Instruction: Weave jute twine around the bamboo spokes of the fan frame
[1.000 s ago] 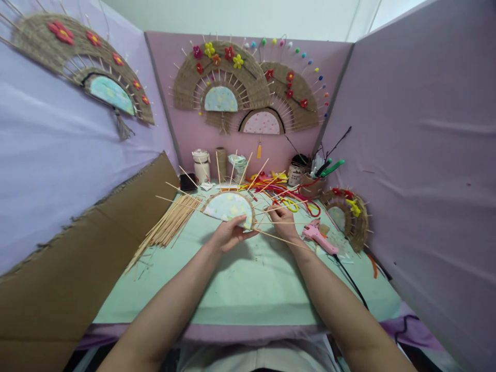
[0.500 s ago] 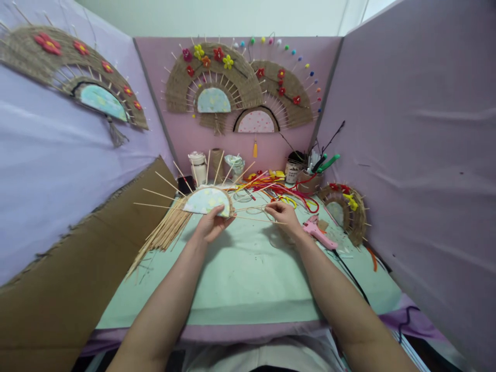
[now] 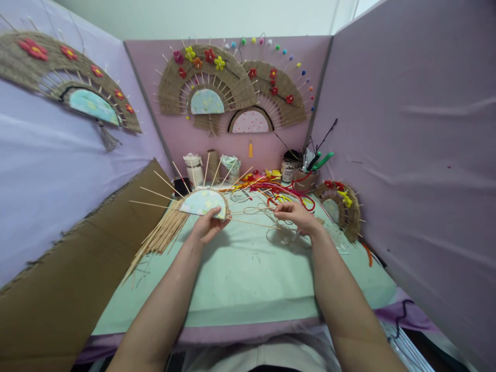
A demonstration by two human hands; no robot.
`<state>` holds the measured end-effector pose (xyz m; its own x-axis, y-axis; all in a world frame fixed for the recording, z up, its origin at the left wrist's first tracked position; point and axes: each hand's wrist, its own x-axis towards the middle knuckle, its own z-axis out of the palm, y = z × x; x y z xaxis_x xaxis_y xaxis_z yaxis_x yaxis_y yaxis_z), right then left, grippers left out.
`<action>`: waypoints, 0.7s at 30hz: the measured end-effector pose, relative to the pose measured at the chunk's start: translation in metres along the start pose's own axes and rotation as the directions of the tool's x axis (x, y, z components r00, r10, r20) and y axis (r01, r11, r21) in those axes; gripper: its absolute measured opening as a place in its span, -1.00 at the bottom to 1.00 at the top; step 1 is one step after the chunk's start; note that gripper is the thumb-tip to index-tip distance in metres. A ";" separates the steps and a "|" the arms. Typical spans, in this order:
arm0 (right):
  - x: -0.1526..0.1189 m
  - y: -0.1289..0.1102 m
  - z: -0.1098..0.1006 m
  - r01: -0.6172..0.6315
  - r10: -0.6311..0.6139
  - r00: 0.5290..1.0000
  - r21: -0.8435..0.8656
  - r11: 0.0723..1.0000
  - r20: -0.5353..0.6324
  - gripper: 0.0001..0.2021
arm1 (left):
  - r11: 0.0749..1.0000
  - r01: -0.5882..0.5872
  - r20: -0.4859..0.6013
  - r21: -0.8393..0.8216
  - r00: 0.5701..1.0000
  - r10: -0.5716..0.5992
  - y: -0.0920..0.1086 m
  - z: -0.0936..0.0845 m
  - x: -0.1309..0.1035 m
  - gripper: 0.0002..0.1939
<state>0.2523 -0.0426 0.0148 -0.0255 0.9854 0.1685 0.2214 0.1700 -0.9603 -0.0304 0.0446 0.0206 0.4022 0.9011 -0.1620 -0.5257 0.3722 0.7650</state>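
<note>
My left hand (image 3: 210, 226) grips the lower right edge of a half-round fan base (image 3: 201, 202) covered in pale blue-green fabric with yellow spots, thumb on top. Thin wooden sticks (image 3: 164, 183) radiate from its curved edge, along which brown twine runs. To the right, my right hand (image 3: 296, 216) is closed in a pinch, with thin twine (image 3: 284, 235) at its fingertips. Loose loops of that twine hang and lie around and below the fingers. A strand or stick stretches between the base and the pinch; which one is too fine to tell.
A bundle of wooden sticks (image 3: 165, 230) lies left, beside a cardboard sheet (image 3: 89, 243). Colourful pipe cleaners (image 3: 271, 187), a twine spool (image 3: 212, 164) and a tool holder (image 3: 305, 182) stand behind. A small woven fan (image 3: 341, 209) leans right. Finished fans (image 3: 170, 88) hang on the back wall.
My right hand has moved right, away from the fan base, drawing the twine. More loops show beneath it, and the pink glue gun is now mostly hidden by my arm. The view shifted slightly.
</note>
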 end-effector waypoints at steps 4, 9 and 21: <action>-0.003 0.001 -0.004 -0.013 0.012 1.000 0.030 0.999 0.005 -0.73 | 1.000 -0.008 0.006 -0.009 1.000 0.008 0.000 0.000 0.000 -0.75; 0.000 0.005 -0.004 0.054 -0.036 0.984 0.099 0.994 -0.174 -0.75 | 0.999 0.028 0.030 0.030 0.999 -0.029 -0.003 0.001 -0.001 -0.79; 0.017 0.017 0.012 0.037 -0.039 0.939 -0.011 0.999 -0.342 -0.70 | 0.965 0.256 0.109 0.055 0.959 -0.260 -0.011 0.015 -0.017 -0.74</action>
<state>0.2437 -0.0229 -0.0017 0.3007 0.9143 0.2713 0.2314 0.2060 -0.9508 -0.0201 0.0215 0.0239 0.6040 0.7436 -0.2868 -0.3635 0.5773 0.7312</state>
